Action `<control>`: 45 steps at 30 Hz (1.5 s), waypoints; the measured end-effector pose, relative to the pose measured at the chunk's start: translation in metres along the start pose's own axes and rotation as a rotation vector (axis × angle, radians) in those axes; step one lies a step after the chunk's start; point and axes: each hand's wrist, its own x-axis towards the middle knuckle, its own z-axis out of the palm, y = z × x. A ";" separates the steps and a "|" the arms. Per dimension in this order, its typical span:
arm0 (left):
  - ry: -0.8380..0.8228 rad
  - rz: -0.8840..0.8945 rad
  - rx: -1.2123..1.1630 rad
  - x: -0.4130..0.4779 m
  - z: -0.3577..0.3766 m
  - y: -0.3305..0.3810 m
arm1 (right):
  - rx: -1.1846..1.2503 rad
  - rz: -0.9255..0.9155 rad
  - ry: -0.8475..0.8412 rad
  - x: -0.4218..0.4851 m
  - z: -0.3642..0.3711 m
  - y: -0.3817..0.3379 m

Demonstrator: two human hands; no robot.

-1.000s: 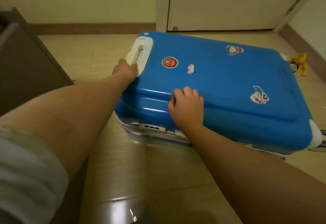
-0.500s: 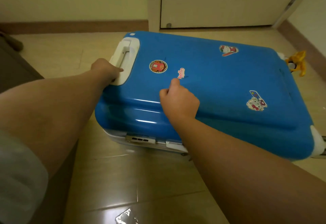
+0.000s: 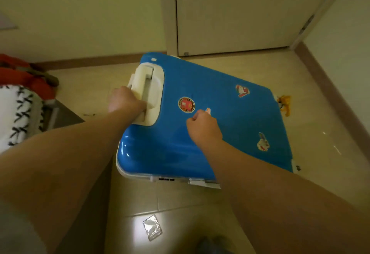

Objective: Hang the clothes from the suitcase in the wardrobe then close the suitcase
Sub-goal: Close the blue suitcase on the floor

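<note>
The left hand (image 3: 126, 101) grips the white moulded plastic handle (image 3: 154, 85); the right hand (image 3: 202, 127), fingers curled on nothing, rests atop the glossy blue hard-shell suitcase (image 3: 230, 133), closed flat on the tiled floor (image 3: 180, 199). Rigid, slick shell: the handle seems the surest hold.

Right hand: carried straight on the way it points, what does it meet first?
Probably the round red sticker on the blue suitcase, just beyond the curled fingers of the right hand; its height above the lid is unclear.
</note>
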 end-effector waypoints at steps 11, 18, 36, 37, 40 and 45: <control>-0.085 0.137 0.130 -0.148 -0.075 0.216 | 0.199 0.082 0.072 -0.078 -0.208 -0.047; -0.211 0.229 0.103 -0.204 -0.041 0.299 | 0.396 0.195 -0.093 -0.098 -0.270 -0.010; -0.618 0.571 0.470 -0.260 0.041 0.395 | 0.571 0.339 0.043 -0.098 -0.337 0.083; -0.638 0.607 0.496 -0.253 0.038 0.394 | 0.580 0.341 0.041 -0.098 -0.335 0.080; -0.697 0.727 0.572 -0.233 0.027 0.395 | 0.586 0.359 0.082 -0.093 -0.328 0.074; -0.778 0.914 0.580 -0.208 0.014 0.408 | 0.484 0.469 0.157 -0.064 -0.326 0.063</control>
